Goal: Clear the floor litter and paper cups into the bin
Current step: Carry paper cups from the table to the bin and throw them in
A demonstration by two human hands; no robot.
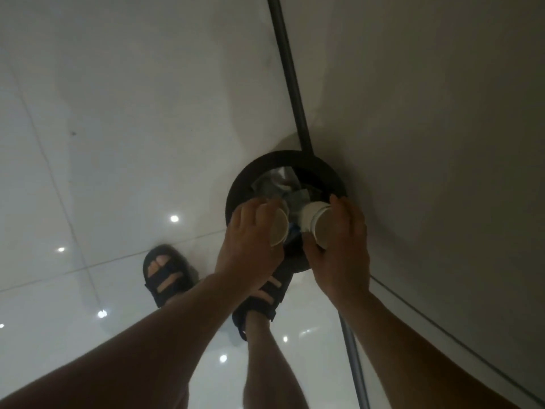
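A round black bin stands on the floor against the wall, with crumpled wrappers and paper inside. My left hand grips a white paper cup above the bin's near left side, the cup tipped so its base faces me. My right hand grips a second white paper cup over the bin's near right side, also tipped on its side. The two cups hang close together above the opening.
The floor is glossy white tile with light reflections. A grey wall rises on the right behind a dark skirting strip. My feet in dark sandals, one left of the bin and one right at its base.
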